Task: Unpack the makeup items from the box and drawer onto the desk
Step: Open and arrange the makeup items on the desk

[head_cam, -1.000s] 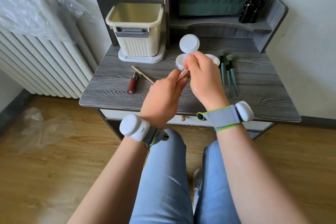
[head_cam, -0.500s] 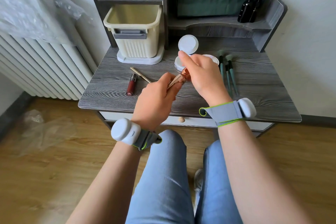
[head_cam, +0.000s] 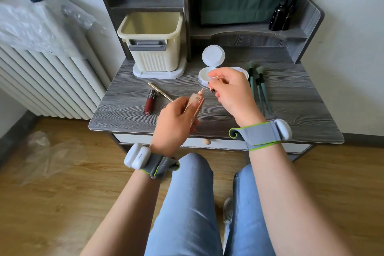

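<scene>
Hands were raised above the front half of the grey wood-grain desk (head_cam: 291,110), each forearm reaching in from below with a grey strap and a white sensor pod at the wrist. The left hand (head_cam: 174,124) had its fingers curled round a slim rose-gold transparent makeup tube (head_cam: 194,103), tilted so that its open neck pointed up and to the right. The right hand (head_cam: 232,91) was bent at the wrist with the back of the hand towards the camera, thumb and fingertips pinching the tube's small rose-gold cap (head_cam: 212,87) just above the neck; cap and tube were apart, with a thin pale applicator tip showing between them.

Behind the right hand sat an open round white compact (head_cam: 211,62), its lid standing upright, and a second white round case (head_cam: 241,69) mostly hidden by the knuckles. Three teal-handled makeup brushes (head_cam: 259,89) lay side by side to the right. To the left lay a dark red lip-gloss tube (head_cam: 149,103) and a thin gold pencil (head_cam: 160,91), near each other. A cream ribbed plastic box with a grey handle (head_cam: 152,44) stood at the back left on a pale base. A white drawer with a small wooden knob (head_cam: 206,141) was closed below the desk edge.
</scene>
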